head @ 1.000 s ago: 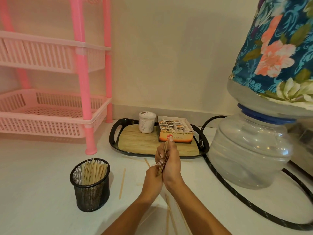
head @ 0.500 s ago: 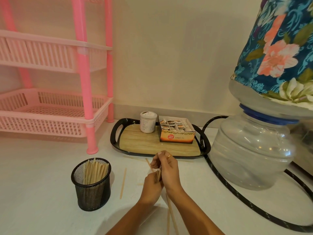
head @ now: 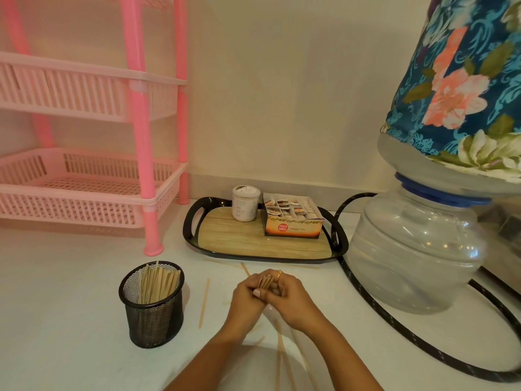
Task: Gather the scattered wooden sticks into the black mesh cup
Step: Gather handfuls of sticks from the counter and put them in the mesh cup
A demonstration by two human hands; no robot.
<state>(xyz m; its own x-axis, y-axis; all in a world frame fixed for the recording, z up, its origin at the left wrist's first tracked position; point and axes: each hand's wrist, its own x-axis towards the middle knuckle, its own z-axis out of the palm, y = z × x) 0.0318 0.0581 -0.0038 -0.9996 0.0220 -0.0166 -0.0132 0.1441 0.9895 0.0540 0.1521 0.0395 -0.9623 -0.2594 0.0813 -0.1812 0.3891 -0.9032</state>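
Closest to me, loose sticks [head: 279, 359] lie flat on the white surface [head: 70, 320] and run under my forearms toward the bottom edge. None of those are collected yet.

My left hand [head: 246, 301] and right hand [head: 296, 299] are pressed together, both curled round one bundle of sticks [head: 265, 281]. Only its top ends poke out between the fingers.

Change: a second ago the bundle stood tall in front of the tray, and half a second ago it was lower. Now both hands have dropped near the surface and the grip swallows most of the bundle. I read this as squaring it up before the drop, since nothing from this handful is in the cup yet.

A single stick [head: 204, 303] lies between the hands and the black mesh cup [head: 152, 314]. The cup stands upright to the left, with stored sticks [head: 158, 283] poking above its rim. A short stick [head: 245, 268] lies just past my knuckles.

Room: the leftward path to the cup looks open, with only that flat stick under it. I'd come in from above because of the stored tops. The tray [head: 194, 221] has its front edge close ahead. The black hose [head: 363, 289] and the water bottle [head: 414, 255] crowd the right side. The pink rack [head: 146, 193] has a leg standing behind the cup, well clear of it.
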